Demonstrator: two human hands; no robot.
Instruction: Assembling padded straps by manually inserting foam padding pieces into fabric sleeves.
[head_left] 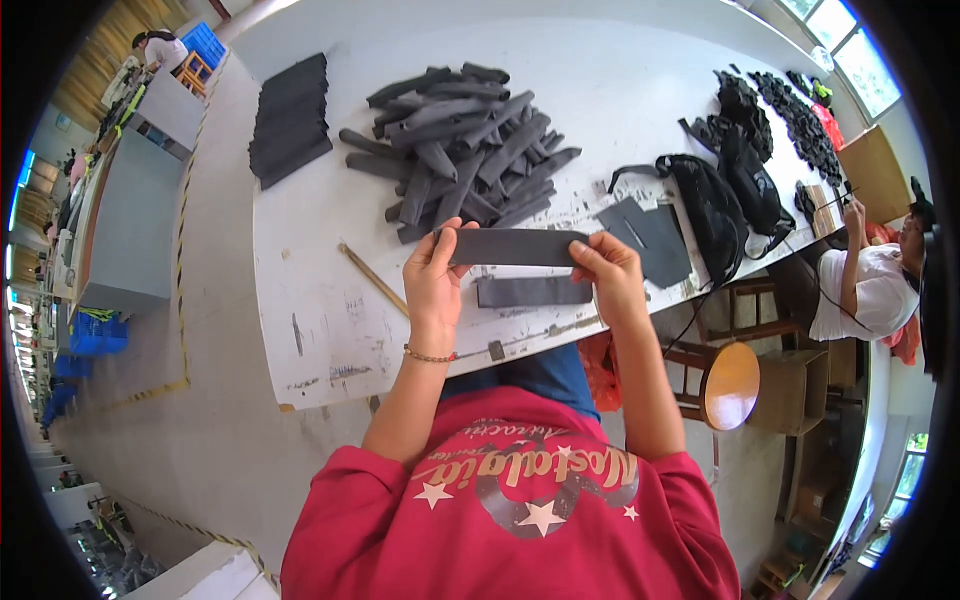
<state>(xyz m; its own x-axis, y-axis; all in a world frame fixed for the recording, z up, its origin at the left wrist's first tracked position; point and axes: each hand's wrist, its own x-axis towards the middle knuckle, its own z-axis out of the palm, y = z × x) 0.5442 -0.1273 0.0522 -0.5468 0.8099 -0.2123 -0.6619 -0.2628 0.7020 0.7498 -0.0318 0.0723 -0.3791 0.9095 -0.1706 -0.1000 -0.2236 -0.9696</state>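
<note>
Between my two hands a dark grey fabric strip (520, 248) is stretched out flat above the table's near edge. My left hand (437, 265) pinches its left end, and my right hand (610, 265) grips the right end with the thumb on top. Just below it, a second dark strip (535, 292) lies flat on the white table (320, 340). Beyond my hands rises a loose heap of rolled dark grey fabric pieces (460, 140). A neat stack of flat dark strips (290, 120) sits at the far left.
A wooden stick (372, 278) lies left of my hands. To the right are dark flat sheets (645, 240), black bags (705, 215) and piles of small black parts (800, 120). A wooden stool (728, 385) stands off the table's right edge, near another seated person (865, 290).
</note>
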